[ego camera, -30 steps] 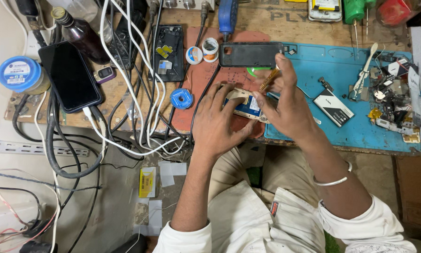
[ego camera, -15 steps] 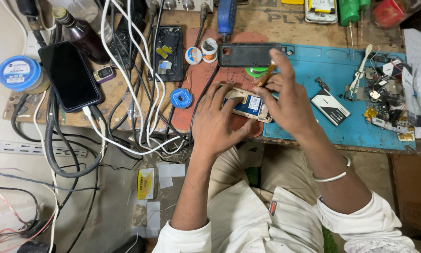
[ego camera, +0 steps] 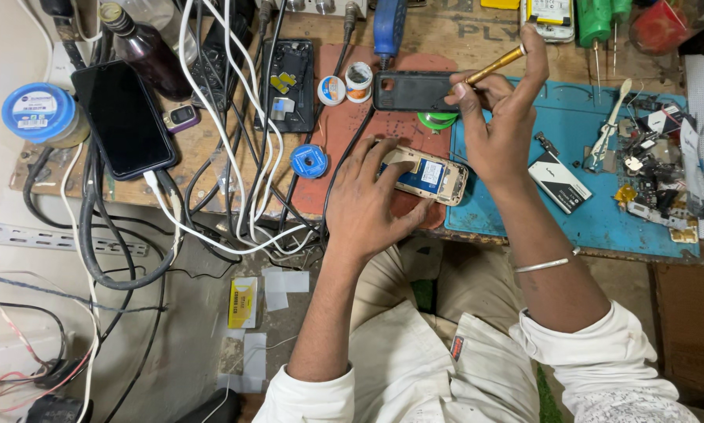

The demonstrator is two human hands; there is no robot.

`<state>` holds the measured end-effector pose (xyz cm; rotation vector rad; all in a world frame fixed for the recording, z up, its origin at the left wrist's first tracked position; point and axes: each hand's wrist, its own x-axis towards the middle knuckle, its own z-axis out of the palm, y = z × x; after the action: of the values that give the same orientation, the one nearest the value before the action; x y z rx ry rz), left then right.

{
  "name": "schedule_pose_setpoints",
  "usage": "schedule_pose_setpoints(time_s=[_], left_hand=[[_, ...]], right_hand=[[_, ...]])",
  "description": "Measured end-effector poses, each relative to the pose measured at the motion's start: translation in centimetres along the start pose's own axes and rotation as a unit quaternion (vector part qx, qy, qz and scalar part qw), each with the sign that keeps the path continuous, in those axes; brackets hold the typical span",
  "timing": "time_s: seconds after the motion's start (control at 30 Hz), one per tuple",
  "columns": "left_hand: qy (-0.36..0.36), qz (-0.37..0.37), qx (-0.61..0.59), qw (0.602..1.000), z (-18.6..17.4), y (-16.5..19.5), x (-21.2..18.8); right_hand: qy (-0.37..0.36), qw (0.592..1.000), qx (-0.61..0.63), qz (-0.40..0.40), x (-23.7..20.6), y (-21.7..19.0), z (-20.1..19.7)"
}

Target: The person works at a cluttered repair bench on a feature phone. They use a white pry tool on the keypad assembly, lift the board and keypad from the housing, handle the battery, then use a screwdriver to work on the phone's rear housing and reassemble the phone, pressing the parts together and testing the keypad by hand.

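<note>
My left hand [ego camera: 368,200] presses down on a small opened phone [ego camera: 430,174] with a gold frame and a blue inside, lying at the front edge of the bench. My right hand [ego camera: 499,125] is raised above it and grips a thin brass-coloured tool [ego camera: 493,66], its tip pointing away to the upper right. Just behind my right fingers lies a dark phone back cover [ego camera: 411,92] over a green ring [ego camera: 436,121].
A blue work mat [ego camera: 602,211] holds a loose battery [ego camera: 559,182], tweezers [ego camera: 610,125] and several small parts [ego camera: 657,168]. A red mat [ego camera: 336,149], a solder spool [ego camera: 309,160], two small tins [ego camera: 346,84], a black phone on charge [ego camera: 125,117], a bottle [ego camera: 144,47] and tangled cables [ego camera: 227,157] fill the left.
My right hand has lifted off the small phone and moved up and away with the brass tool. My left hand still holds the phone down.
</note>
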<state>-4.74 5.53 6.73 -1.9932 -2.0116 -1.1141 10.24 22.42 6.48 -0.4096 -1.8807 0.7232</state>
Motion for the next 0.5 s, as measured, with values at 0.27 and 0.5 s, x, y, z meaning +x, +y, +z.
schedule_pose_setpoints(time_s=[0.27, 0.5], left_hand=[[-0.006, -0.009, 0.007, 1.000, 0.07, 0.01, 0.00], [-0.005, -0.006, 0.005, 1.000, 0.05, -0.15, -0.02]], right_hand=[[-0.009, 1.000, -0.019, -0.008, -0.21, 0.28, -0.20], [0.002, 0.999, -0.031, -0.016, -0.08, -0.02, -0.33]])
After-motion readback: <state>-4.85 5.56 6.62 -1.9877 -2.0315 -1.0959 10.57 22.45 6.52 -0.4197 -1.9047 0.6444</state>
